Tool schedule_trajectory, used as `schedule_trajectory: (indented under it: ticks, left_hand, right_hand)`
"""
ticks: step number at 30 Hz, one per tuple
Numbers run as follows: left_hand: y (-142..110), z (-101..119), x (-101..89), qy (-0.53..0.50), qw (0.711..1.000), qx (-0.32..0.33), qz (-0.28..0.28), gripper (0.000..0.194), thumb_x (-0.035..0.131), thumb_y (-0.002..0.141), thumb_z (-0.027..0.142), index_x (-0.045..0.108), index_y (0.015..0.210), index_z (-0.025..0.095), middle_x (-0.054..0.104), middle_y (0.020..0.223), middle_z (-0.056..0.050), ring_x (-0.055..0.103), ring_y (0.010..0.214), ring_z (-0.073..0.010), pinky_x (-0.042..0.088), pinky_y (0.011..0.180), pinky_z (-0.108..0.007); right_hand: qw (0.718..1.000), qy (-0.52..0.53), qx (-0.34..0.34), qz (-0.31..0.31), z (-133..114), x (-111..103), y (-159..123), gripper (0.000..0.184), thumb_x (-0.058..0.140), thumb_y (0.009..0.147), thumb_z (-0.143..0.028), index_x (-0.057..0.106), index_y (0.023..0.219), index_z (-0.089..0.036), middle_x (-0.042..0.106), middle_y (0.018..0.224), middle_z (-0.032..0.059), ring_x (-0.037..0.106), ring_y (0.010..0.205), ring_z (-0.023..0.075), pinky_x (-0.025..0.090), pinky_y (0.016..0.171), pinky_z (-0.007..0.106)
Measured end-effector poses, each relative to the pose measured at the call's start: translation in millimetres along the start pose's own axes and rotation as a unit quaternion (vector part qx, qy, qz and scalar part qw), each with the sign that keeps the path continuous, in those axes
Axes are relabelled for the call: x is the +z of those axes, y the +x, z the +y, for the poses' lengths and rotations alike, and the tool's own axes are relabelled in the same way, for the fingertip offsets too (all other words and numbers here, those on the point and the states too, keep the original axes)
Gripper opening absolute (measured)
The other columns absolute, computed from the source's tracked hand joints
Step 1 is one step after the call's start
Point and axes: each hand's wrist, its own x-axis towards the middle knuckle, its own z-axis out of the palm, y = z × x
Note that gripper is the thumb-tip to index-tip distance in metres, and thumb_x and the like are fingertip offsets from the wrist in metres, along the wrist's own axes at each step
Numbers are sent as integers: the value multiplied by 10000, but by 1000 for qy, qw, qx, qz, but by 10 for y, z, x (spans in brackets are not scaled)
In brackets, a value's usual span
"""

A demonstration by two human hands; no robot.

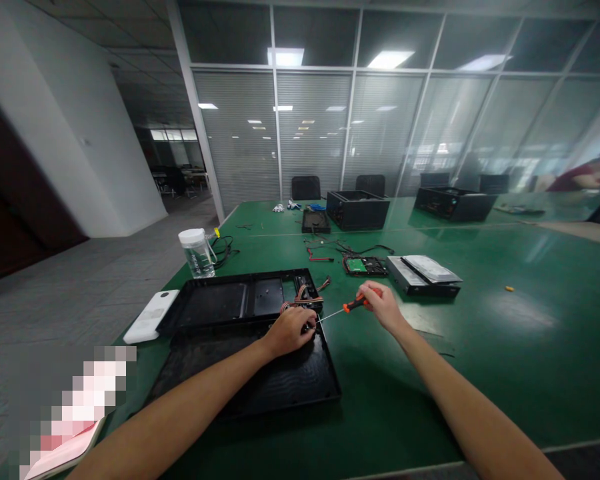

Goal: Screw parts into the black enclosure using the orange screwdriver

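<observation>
My right hand is closed around the orange and black handle of a screwdriver. Its thin metal shaft points left, and the tip reaches the fingers of my left hand. Those fingers are bent together at the edge of an open black casing; what they pinch is hidden. Behind lies the other black half of the casing, tilted, with a bundle of multicoloured wires at its right end.
A hard drive, a silver and black optical drive and loose cables lie beyond my hands. On the left stand a clear bottle and a white device. Black computer cases stand further back. A person sits far right.
</observation>
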Motion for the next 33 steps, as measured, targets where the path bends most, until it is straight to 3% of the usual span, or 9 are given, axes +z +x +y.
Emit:
schedule_trajectory:
  ticks: [5, 13, 19, 23, 26, 30, 33]
  left_hand:
    - [-12, 1, 13, -19, 1000, -10, 7, 161, 523, 791, 200, 554, 947, 173, 600, 1017, -37, 537, 967, -159, 375, 899, -306]
    - [-16, 15, 2, -14, 1000, -13, -1, 195, 509, 800, 197, 536, 991, 175, 610, 976, -38, 539, 960, -169, 376, 879, -312]
    - [-29, -14, 34, -20, 1000, -6, 11, 213, 514, 803, 197, 522, 1016, 174, 612, 968, -33, 542, 953, -163, 378, 881, -302]
    - [-28, -25, 49, -25, 1000, -2, 17, 267, 525, 801, 193, 499, 1066, 173, 618, 958, -24, 545, 942, -157, 381, 883, -297]
    - [-19, -24, 42, -28, 999, -3, 17, 198, 538, 803, 206, 528, 998, 174, 601, 1039, -29, 538, 968, -160, 374, 900, -298]
    - [-11, -34, 42, -31, 999, -8, 9, 118, 581, 788, 234, 555, 886, 174, 588, 1081, -28, 532, 998, -172, 369, 915, -306]
    - [-14, -54, 69, -32, 999, -12, 14, 139, 603, 774, 234, 560, 894, 177, 597, 1066, -30, 536, 1004, -177, 370, 919, -316]
  right_hand:
    - [987, -141, -64, -35, -27, 130, -57, 314, 474, 799, -413, 561, 617, -173, 501, 537, -10, 443, 524, 115, 335, 501, 231]
    - [980, -178, -85, -24, 29, 92, -36, 330, 440, 819, -400, 571, 615, -177, 515, 538, -6, 470, 539, 128, 339, 511, 233]
    - [966, -232, -99, -62, -206, 108, -49, 346, 426, 835, -402, 557, 606, -179, 514, 542, -16, 449, 513, 111, 318, 514, 227]
    - [924, -352, -118, -85, -539, 159, 0, 300, 484, 809, -483, 584, 759, -204, 538, 566, -14, 470, 517, 127, 295, 511, 233]
    - [886, -415, -164, -129, -775, 206, 104, 313, 563, 762, -496, 562, 918, -224, 590, 652, 6, 518, 571, 159, 300, 527, 240]
    - [856, -418, -200, -230, -973, 312, 255, 258, 533, 796, -488, 586, 847, -241, 630, 739, 23, 568, 669, 176, 352, 605, 255]
    - [832, -507, -127, -188, -1061, 382, 308, 465, 413, 808, -608, 608, 732, -193, 626, 689, 82, 587, 694, 212, 368, 630, 287]
